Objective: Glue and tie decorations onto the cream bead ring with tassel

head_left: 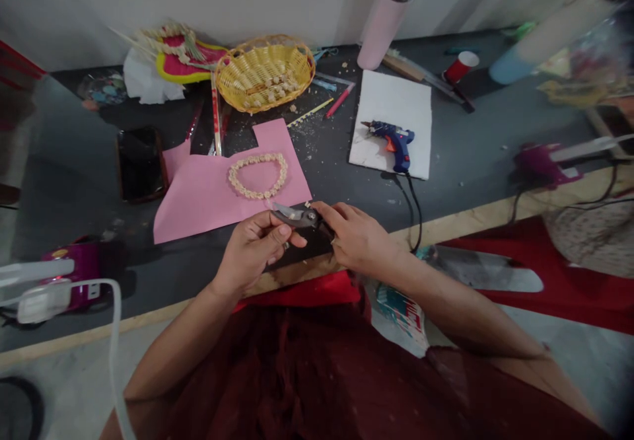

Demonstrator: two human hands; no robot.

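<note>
Centre: handles of the pruning shears [292,215] largely covered by the right hand [364,238]; anything pinched by the left hand [255,245] too small to make out. Upper centre: pale bits [280,88] in basket [238,96] too small to identify. Pink cylinder [386,20] cut by top edge. Upper right: plastic bundle [589,47] blurred, contents unreadable. Lower left: dark round object [30,403] cropped by left edge, identity unclear.

"What finishes reach your screen?"
"I see smooth metal on the pruning shears [311,215], matt paper in the pink sheet [203,185] and a rough beaded loop [255,195]."
"Anything shinier?"
"I get glossy glass on the phone [140,162], shiny weave on the basket [290,58] and smooth plastic on the glue gun [402,141]; the table [468,156] looks matt."
</note>
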